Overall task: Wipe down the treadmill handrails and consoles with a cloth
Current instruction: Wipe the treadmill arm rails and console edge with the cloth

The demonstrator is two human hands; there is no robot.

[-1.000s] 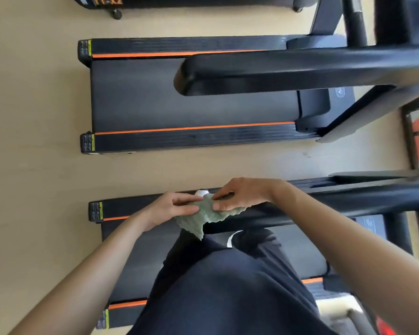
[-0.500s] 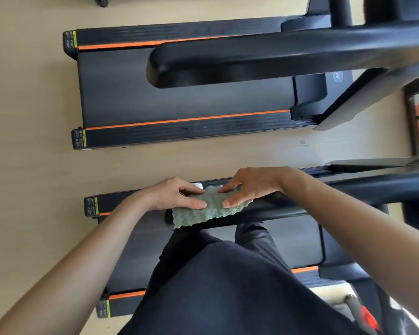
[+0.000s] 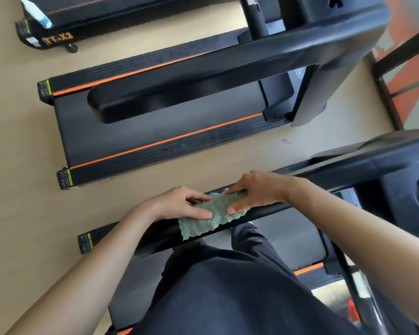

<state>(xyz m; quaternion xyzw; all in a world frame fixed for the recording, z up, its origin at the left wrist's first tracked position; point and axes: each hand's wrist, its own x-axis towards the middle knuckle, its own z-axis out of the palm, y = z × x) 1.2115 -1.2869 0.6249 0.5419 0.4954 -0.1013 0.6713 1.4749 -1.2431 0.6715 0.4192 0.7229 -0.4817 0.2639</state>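
Both hands grip the green cloth (image 3: 209, 220), draped over the near handrail (image 3: 271, 210). Left hand (image 3: 179, 204) pinches one end, right hand (image 3: 257, 192) the other, thumbs close but apart.

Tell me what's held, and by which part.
The green cloth, draped over the handrail: left hand on its left end, right hand on its right end. Pinch or press, cannot tell.
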